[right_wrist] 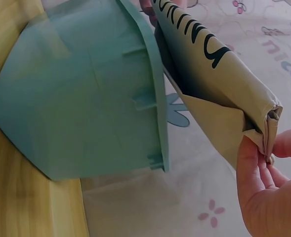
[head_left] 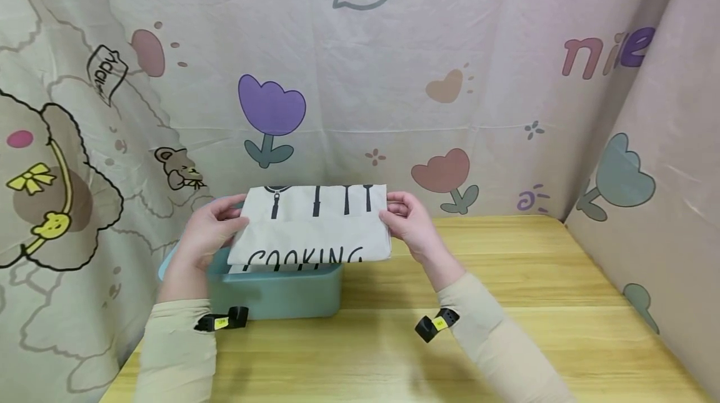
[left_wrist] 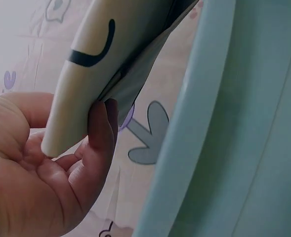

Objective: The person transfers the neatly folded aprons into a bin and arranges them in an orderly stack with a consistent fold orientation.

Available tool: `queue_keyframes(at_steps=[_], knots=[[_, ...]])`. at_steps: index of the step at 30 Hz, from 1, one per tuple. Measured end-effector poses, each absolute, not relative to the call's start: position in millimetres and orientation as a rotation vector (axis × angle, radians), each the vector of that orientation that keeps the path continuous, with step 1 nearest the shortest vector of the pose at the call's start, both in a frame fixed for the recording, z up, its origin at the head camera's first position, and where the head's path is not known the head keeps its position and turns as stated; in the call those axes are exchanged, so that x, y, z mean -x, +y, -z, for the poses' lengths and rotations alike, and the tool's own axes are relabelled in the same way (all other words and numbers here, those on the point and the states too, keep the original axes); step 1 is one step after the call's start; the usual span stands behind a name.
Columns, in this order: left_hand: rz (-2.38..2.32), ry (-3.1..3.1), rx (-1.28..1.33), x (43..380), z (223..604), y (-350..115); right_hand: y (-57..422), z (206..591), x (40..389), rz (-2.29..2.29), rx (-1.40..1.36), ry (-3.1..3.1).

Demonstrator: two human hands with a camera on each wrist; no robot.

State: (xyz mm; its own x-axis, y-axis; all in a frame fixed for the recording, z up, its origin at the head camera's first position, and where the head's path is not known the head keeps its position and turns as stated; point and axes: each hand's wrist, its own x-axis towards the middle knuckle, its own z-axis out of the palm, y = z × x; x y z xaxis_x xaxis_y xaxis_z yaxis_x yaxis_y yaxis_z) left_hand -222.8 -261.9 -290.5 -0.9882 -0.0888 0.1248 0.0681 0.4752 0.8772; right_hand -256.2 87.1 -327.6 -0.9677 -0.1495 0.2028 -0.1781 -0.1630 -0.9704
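A folded white cloth (head_left: pixel 312 228) printed with black utensils and the word "COOKING" is held up between both hands, above the bin's rim. My left hand (head_left: pixel 208 231) pinches its left edge, thumb on the near face; the left wrist view shows fingers (left_wrist: pixel 101 131) behind the fold. At the right edge, my right hand (head_left: pixel 415 228) pinches the layered corner, seen closely in the right wrist view. Below is a teal plastic bin (head_left: pixel 281 298), partly covered by the cloth. A white printed strip (head_left: pixel 264 268) shows at its rim; whether it is a separate cloth cannot be told.
The bin stands on a light wooden table (head_left: pixel 506 328), left of the middle. A patterned curtain (head_left: pixel 360 78) hangs behind the table and along both sides. Each wrist wears a black strap with a small device (head_left: pixel 437 324).
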Motion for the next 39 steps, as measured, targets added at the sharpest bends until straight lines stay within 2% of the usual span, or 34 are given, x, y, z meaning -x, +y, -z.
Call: queue_keyframes(at_steps=[23,39], knots=[[1.269,-2.690,-0.140,230.2,287.8,-315.1,22.6,326.8,264.9,-2.152,-0.413,-2.224],[1.144,-2.725,-0.296,239.9,293.4,-331.9,-3.9,329.0,270.8,-1.745,-0.412,-2.502]])
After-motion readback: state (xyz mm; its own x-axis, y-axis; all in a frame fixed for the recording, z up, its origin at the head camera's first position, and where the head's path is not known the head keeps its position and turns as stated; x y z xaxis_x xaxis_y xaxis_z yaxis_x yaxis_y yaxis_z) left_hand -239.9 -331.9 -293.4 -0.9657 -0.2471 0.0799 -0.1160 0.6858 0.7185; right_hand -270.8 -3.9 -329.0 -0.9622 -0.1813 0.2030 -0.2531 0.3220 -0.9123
